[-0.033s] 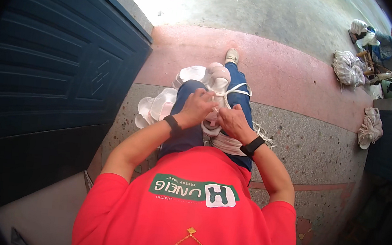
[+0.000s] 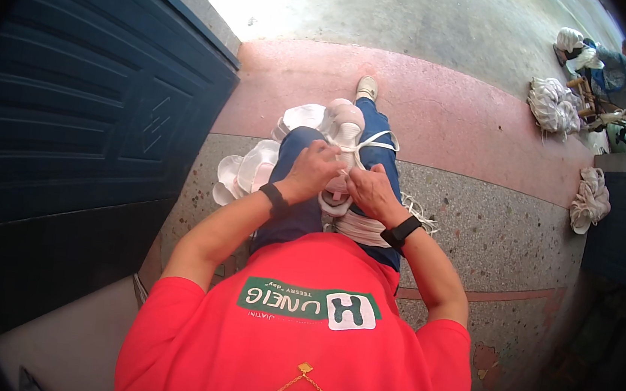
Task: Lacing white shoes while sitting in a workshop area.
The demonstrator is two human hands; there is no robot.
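Observation:
Between my thighs lies a pale pink and white shoe [image 2: 349,114] with a rounded far end and a ribbed middle. A flat white shoelace [image 2: 369,145] crosses it and loops out over my right thigh. My left hand [image 2: 314,171] is at the shoe's left side, its fingers bent and pinched close to the lace. From the other side my right hand [image 2: 373,194] closes thumb and fingers on the lace near the shoe's middle. The fingertips of both hands almost meet, and the exact grip is partly hidden.
White shoe pieces [image 2: 257,166] are piled beside my left leg. A bunch of loose white laces [image 2: 418,215] lies by my right thigh. A dark blue panelled door [image 2: 95,114] stands at left. White bundles [image 2: 555,107] and a cart-like object [image 2: 614,80] are far right.
The view has shifted very slightly. Both hands keep nearly the same pose at the shoe and lace.

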